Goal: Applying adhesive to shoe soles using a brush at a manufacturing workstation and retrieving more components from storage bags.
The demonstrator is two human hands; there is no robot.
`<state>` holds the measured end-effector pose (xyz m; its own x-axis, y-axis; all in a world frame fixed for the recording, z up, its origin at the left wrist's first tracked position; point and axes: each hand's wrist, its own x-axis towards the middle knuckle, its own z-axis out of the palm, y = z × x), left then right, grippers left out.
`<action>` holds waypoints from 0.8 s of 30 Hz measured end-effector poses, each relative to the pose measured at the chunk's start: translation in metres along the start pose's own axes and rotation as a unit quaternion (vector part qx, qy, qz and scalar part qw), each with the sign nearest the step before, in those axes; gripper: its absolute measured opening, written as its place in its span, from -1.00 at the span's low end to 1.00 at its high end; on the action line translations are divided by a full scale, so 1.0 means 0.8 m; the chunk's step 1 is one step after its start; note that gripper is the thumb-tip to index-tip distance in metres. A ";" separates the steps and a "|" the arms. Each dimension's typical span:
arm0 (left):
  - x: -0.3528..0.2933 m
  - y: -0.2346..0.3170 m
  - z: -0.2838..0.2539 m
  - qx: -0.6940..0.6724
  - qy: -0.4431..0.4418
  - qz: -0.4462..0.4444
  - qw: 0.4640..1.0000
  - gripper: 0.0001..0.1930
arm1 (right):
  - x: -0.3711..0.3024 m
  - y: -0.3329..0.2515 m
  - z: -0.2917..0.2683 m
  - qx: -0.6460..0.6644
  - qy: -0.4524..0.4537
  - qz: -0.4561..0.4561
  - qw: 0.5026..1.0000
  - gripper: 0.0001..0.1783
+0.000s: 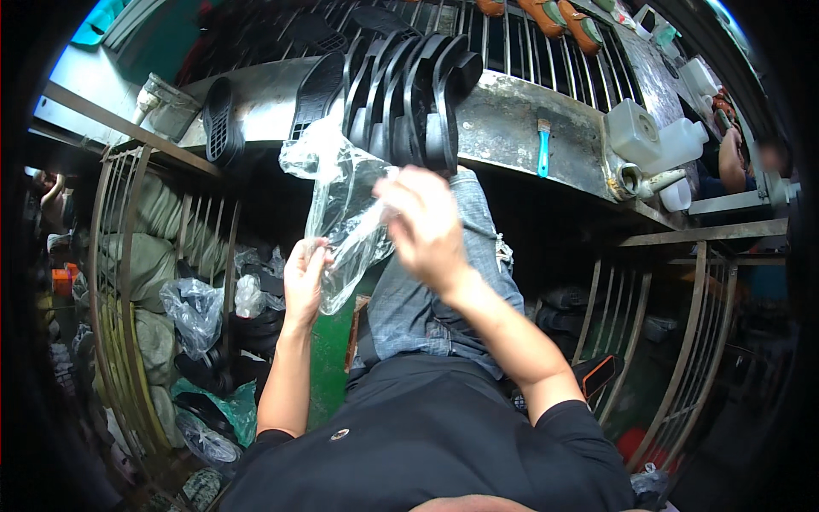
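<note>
A clear plastic bag hangs crumpled in front of my legs, its upper end reaching the edge of the metal bench. My left hand pinches the bag's lower left side between thumb and fingers. On the other side, my right hand has its fingers curled at a fold of the same plastic; motion blurs them slightly. Just beyond the bag, several black shoe soles stand on edge in a packed row. Another black sole leans left of that row.
A single sole lies farther left on the metal bench. To the right are a blue-handled brush and white plastic jugs. Brown shoes rest beyond the bars. Metal racks flank me, with bagged goods at left.
</note>
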<state>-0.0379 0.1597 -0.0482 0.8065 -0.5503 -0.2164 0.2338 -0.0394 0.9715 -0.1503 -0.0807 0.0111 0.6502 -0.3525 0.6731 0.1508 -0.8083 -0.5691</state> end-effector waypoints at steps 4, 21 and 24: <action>-0.040 0.015 -0.042 0.010 0.070 0.036 0.997 -0.83 | 0.046 0.056 0.015 -0.180 -0.050 0.047 0.981 -0.42; -0.083 0.049 -0.044 0.190 -0.012 0.236 0.953 -0.72 | 0.153 0.033 0.188 -0.259 -0.128 -0.152 0.945 -0.58; -0.108 0.038 -0.035 0.188 -0.059 0.172 0.965 -0.68 | 0.153 0.044 0.207 -0.249 -0.150 -0.147 0.946 -0.78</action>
<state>-0.0851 0.2292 -0.0031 0.7291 -0.6743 0.1170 -0.2687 -0.1249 0.9551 0.0576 -0.0744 -0.0049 0.8276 0.0101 0.5613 0.0367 -0.9987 -0.0362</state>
